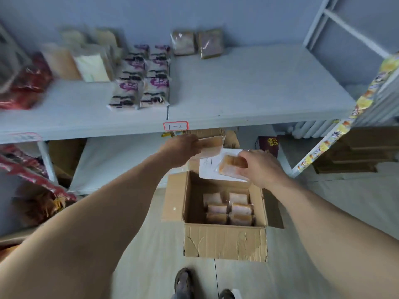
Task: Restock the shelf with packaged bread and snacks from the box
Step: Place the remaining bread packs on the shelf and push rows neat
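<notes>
An open cardboard box (224, 240) stands on the floor below the shelf, with several wrapped bread packs (228, 209) inside. My left hand (179, 151) grips one clear-wrapped bread pack (212, 145) just under the shelf's front edge. My right hand (262, 167) pinches another orange-brown bread pack (231, 166) above the box's far flap. The grey shelf (248, 87) carries two brown bread packs (197, 43) at the back and rows of purple-labelled packs (144, 76) left of centre.
Pale bread bags (90, 61) and red snack bags (28, 83) fill the shelf's left side. A label reading 1-2 (176, 126) marks the shelf edge. More cardboard boxes (356, 149) lie right on the floor. My shoes (183, 283) are near the box.
</notes>
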